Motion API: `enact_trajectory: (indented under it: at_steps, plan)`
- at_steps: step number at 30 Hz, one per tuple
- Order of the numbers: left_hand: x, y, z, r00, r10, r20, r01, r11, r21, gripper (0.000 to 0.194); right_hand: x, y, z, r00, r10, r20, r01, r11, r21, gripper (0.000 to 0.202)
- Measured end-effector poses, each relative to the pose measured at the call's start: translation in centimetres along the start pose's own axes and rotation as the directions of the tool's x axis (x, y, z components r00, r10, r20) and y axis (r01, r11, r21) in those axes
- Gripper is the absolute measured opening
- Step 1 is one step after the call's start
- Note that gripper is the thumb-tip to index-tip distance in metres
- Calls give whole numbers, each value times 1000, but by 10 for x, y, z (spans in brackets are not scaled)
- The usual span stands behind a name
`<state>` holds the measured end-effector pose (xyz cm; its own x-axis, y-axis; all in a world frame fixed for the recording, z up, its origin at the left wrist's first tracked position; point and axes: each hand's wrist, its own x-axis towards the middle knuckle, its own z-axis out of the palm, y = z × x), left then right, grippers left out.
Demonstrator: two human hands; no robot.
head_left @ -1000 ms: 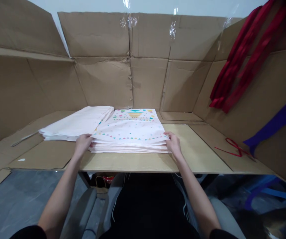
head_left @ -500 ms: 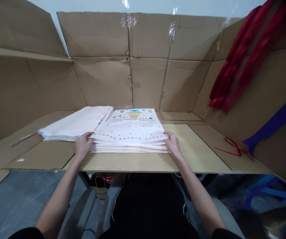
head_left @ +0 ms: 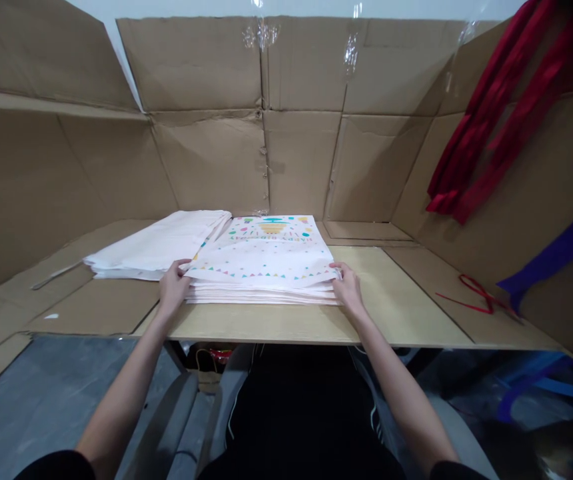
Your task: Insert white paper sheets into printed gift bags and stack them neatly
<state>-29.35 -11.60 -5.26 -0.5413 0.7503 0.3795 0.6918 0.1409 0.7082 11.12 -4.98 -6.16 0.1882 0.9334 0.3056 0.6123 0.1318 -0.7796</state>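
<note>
A stack of white printed sheets [head_left: 261, 257] lies near the front edge of the table, its top one showing a cake picture, "HAPPY BIRTHDAY" lettering and a row of small coloured triangles. My left hand [head_left: 175, 285] is closed on the near left corner of the top sheet. At the near right corner, my right hand [head_left: 347, 285] pinches the same sheet between thumb and fingers. Beside the stack on the left, a pile of plain white sheets [head_left: 161, 243] partly meets its edge.
Cardboard panels [head_left: 206, 160] wall the table [head_left: 396, 293] at the back and sides. Red ribbons [head_left: 496, 127] and a blue-purple strip [head_left: 556, 247] hang at the right. A thin red ribbon [head_left: 476, 293] lies on the right cardboard. Below is a grey chair [head_left: 166, 420].
The whole view has shifted slightly, so things appear a little further right. Both hands keep their hold on the sheet's near corners.
</note>
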Motion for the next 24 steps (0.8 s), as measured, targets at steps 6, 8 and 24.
enact_trajectory:
  at_steps: [6,8,24]
  plan:
    - [-4,2,-1,1000,-24,-7,23,996,-83,50,1,4,-1,1000,13,-1,-13,999,30,46]
    - [-5,2,-2,999,-37,14,39,990,-135,53,1,6,1,1000,6,-10,-6,999,44,46]
    - [-9,3,-5,999,9,48,-3,990,-139,54,1,12,4,1000,-19,-7,19,995,97,55]
